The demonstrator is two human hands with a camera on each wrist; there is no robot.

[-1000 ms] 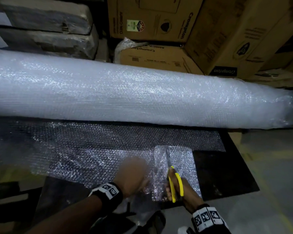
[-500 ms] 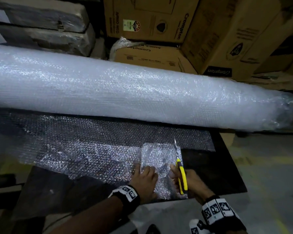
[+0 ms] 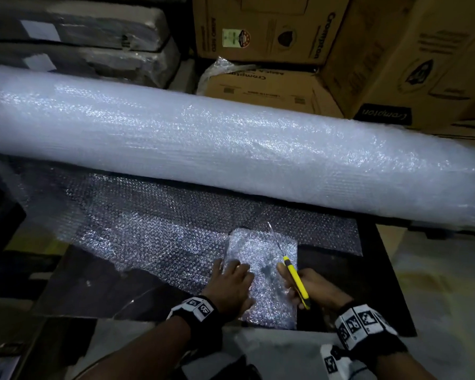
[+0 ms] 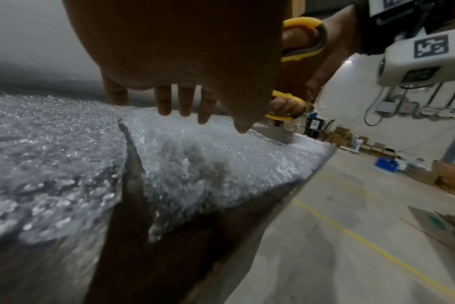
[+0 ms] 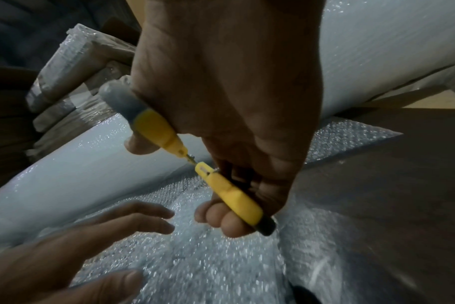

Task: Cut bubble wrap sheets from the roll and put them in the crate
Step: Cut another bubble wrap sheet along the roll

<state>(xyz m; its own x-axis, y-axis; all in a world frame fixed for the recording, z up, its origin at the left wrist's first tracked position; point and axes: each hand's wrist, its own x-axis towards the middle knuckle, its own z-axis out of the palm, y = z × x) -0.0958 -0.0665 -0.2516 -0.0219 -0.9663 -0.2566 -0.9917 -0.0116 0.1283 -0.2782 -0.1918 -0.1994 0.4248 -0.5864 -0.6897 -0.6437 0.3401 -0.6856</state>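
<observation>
Pressing bubble wrap strip [image 3: 261, 272]: left hand [image 3: 231, 286]; scissors [image 3: 295, 281] beside.

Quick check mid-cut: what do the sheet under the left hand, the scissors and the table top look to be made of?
Sheet: clear plastic bubble film; glinting rows of small bubbles.
Scissors: apparently matte yellow plastic handles, with dark tips; thin shiny blades, probably steel.
Table top: dark, smooth, faintly glossy; possibly laminate, but the light is too dim to tell.

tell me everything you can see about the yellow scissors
The scissors have yellow plastic handles with dark ends and thin metal blades. The right hand grips them, fingers through the loops. The blades point away toward the roll, over the right side of the folded bubble wrap strip that the left hand presses flat.
</observation>
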